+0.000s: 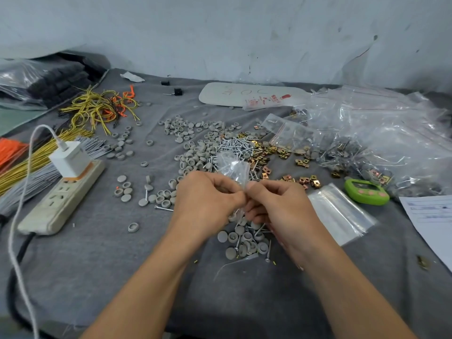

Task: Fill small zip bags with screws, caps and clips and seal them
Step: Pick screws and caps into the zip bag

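Observation:
My left hand point(208, 199) and my right hand point(276, 206) meet at the middle of the table, both pinching a small clear zip bag point(234, 168) that sticks up between the fingertips. Beyond it lie a pile of silver screws point(234, 145), a spread of grey round caps point(193, 143) and brass clips point(266, 152). Another cluster of grey caps with a few screws point(244, 241) sits just below my hands. A stack of empty zip bags point(340, 211) lies to the right of my right hand.
A white power strip with a charger point(61, 192) and its cable lie at the left. Yellow, orange and grey wire ties point(102, 108) are at the back left. Filled bags point(379, 143) pile up at the right, with a green timer point(367, 192) and a paper sheet point(430, 216).

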Tool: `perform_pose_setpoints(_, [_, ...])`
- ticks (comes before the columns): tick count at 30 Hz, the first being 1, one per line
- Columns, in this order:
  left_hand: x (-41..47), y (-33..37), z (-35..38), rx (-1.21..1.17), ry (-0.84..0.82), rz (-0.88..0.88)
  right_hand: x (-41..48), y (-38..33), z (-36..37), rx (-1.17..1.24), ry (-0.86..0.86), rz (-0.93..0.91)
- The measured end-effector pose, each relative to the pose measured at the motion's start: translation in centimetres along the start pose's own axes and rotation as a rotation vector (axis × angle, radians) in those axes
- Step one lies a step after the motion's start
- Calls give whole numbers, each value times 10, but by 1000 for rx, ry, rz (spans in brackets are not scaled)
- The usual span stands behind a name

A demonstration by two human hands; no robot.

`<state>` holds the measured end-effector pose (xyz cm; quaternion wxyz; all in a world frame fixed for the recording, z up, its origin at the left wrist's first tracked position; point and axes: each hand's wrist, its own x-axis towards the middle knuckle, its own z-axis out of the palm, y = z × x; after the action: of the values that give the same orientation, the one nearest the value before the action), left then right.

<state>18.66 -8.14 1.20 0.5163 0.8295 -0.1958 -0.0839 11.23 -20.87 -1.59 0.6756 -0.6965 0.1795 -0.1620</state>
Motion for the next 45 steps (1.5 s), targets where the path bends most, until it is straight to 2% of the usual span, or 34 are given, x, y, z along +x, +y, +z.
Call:
perform_pose_setpoints(3, [-1,-1,-1,-39,-107,-11,1,0,0,-75,23,-18])
perform_pose_setpoints(9, [-2,-4,-11,-322,-352,-70,-1,-6,-5,-120,-53,-26])
perform_pose_setpoints(12, [-2,-5,-9,-439,-387,-155,-2,-13,-5,-131,-92,-54])
perform_pose_setpoints(14, [-6,0,-6,-358,-349,-146,-5,-17,-3,-194,-99,-81])
perform_pose_setpoints(16, [-6,0,-3,-102,-231,-73,-8,-20,-5,-408,-43,-146])
perform_pose_setpoints(19, [-3,-4,-10,412,155,12,-13,-24,-10,-673,120,-226])
perform_pose_setpoints(21, [-6,1,-13,550,381,59,-16,-24,-9,-777,206,-254])
perform_pose_setpoints(22, [-9,4,-11,571,440,103,-17,-23,-6,-829,242,-269])
perform_pose_setpoints(24, [-14,8,-3,574,463,198,-17,-22,1,-834,312,-304])
perform_pose_setpoints(27, [-19,8,2,561,423,251,-18,-26,2,-763,434,-327])
perform_pose_setpoints(31, [-18,9,0,539,496,249,-25,-30,7,-994,568,-299])
perform_pose_setpoints(35, [-19,12,4,330,388,225,-32,-26,19,-1046,453,-539])
perform_pose_setpoints(37, [-24,13,5,231,343,247,-31,-25,22,-1115,338,-503])
perform_pose_setpoints(39, [-29,15,7,161,269,282,-24,-23,20,-1072,262,-341])
perform_pose_setpoints(40, [-31,15,7,161,244,307,-20,-21,18,-977,241,-265])
perform_pose_setpoints(42, [-32,15,6,258,259,383,-11,-17,14,-599,219,-124])
perform_pose_setpoints(45, [-34,17,4,429,274,493,-5,-20,12,94,226,119])
